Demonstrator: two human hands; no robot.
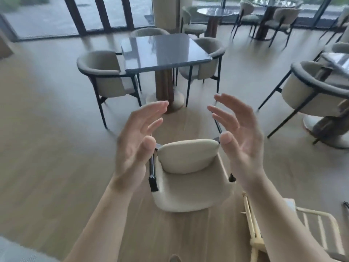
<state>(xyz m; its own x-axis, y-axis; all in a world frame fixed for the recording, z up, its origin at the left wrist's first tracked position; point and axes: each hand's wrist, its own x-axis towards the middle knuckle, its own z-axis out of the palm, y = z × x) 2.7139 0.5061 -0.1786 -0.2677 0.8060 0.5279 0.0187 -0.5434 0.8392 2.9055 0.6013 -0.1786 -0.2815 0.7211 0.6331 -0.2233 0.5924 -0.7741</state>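
Cream chair (188,176) btwn L hand (136,144) & R hand (239,137), grips splayed wide

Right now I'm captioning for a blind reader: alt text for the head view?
The left hand and right hand, both open with palms facing, hover over a cream chair. Beyond stands a dark square table ringed by similar chairs.

Bare floor (56,148) lies open left of the cream chair (188,178). Nothing stands between the left hand (136,148), the right hand (239,140) and the chair's top. A white frame (309,229) crowds its right side; the table (162,52) stands well beyond
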